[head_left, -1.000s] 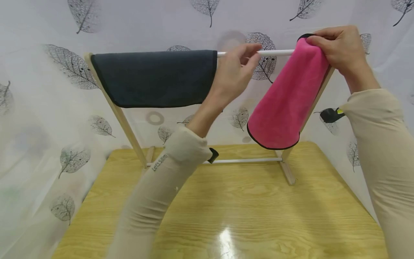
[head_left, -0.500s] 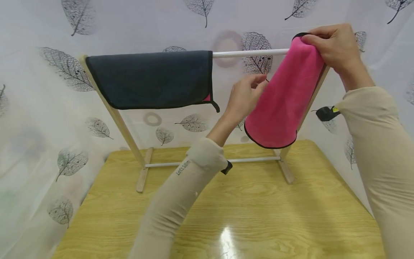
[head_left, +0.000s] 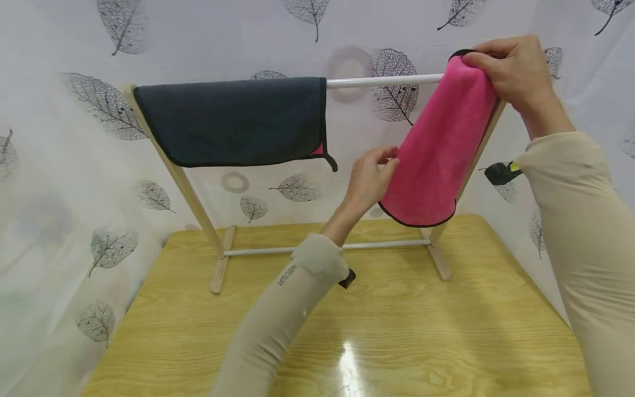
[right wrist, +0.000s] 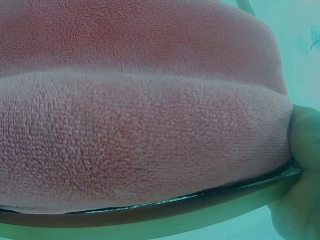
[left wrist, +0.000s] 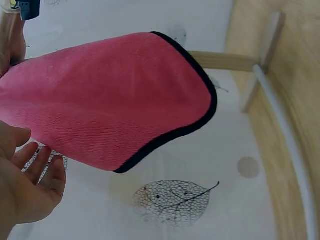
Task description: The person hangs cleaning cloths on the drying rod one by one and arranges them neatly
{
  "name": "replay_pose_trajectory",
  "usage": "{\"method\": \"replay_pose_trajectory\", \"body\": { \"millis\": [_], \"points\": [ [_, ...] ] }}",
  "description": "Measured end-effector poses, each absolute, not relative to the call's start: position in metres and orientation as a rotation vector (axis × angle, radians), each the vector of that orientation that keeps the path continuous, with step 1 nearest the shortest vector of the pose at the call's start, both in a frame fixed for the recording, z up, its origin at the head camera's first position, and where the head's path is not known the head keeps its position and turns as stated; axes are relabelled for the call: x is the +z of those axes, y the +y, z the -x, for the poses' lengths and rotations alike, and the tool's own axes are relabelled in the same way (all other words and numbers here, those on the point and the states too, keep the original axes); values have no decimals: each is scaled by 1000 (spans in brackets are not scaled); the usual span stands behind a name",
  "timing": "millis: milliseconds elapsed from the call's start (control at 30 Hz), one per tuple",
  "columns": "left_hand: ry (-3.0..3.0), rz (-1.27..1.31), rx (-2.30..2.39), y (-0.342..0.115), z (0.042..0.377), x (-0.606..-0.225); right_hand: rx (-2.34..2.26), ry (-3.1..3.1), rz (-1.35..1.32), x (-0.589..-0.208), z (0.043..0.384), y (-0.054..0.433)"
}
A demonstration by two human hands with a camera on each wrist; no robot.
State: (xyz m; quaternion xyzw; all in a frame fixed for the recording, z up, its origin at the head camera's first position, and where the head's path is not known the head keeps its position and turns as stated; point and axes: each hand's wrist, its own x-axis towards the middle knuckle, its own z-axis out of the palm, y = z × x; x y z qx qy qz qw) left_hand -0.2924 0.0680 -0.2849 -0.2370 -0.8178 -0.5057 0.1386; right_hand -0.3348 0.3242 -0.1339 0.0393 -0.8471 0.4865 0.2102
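White leaf-print curtain (head_left: pixel 44 49) behind; yellowish wood-grain tabletop (head_left: pixel 421 325), bright glare (head_left: pixel 349 364).

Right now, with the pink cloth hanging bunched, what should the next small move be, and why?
Perhaps the left grip should pinch the left side of the pink cloth: it seems to hold nothing, just beside that side, while the right grip pinches the gathered top.

Above the fingers of the left hand (head_left: pixel 368 179), free room reached to the bare top rod (head_left: pixel 384 81); to their left, to the dark cloth (head_left: pixel 230 124). The pink cloth (head_left: pixel 436 160) blocked their right side. Below them, the lower rod (head_left: pixel 387 245) crossed.
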Motion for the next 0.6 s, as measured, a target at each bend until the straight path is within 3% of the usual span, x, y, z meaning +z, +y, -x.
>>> {"method": "replay_pose_trajectory", "body": {
  "millis": [600],
  "points": [
    [-2414, 595, -1558, 62, 293, -335, 1364, -2358, -127, -135, 334, 325]
  ]
}}
